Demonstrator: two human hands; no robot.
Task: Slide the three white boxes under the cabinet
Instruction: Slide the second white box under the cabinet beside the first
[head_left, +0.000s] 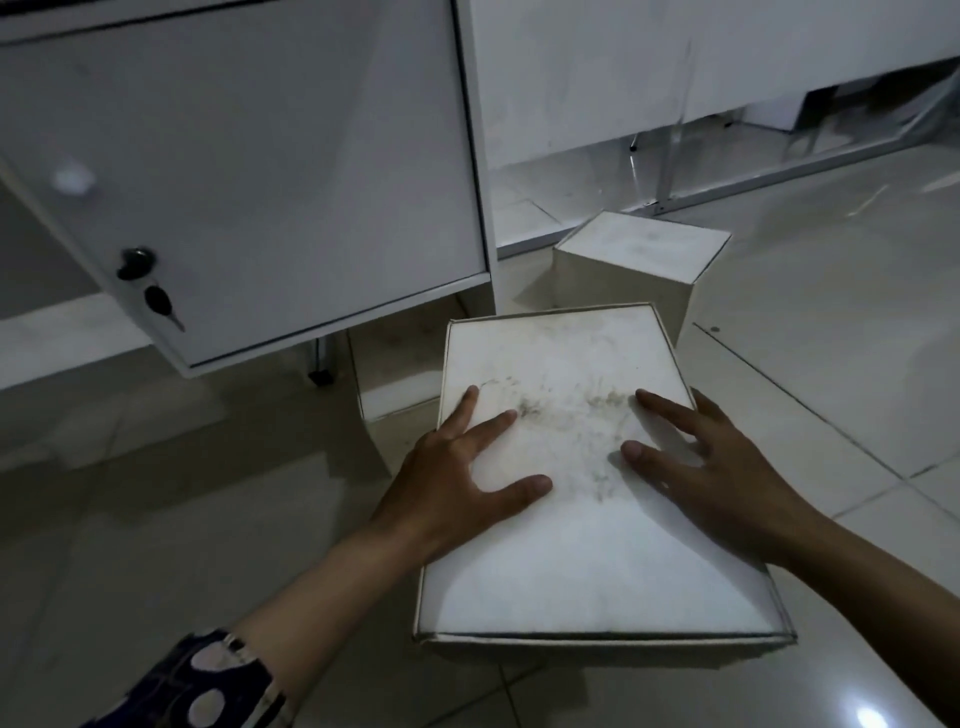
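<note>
A large white box (582, 566) with a smudged lid lies on the tiled floor in front of me. My left hand (462, 473) rests flat on its left edge, fingers spread. My right hand (711, 467) lies flat on its right side, fingers also spread. A second white box (389, 364) sits behind it on the left, partly under the white cabinet (270, 171). A third white box (639, 254) stands further back on the right, beside the cabinet's side panel.
The cabinet door carries a lock with a key (156, 296) hanging from it, and a thin leg (319, 364) holds the cabinet off the floor. Another white unit (597, 78) with metal legs stands at the back right. Glossy tiles (831, 322) extend to the right.
</note>
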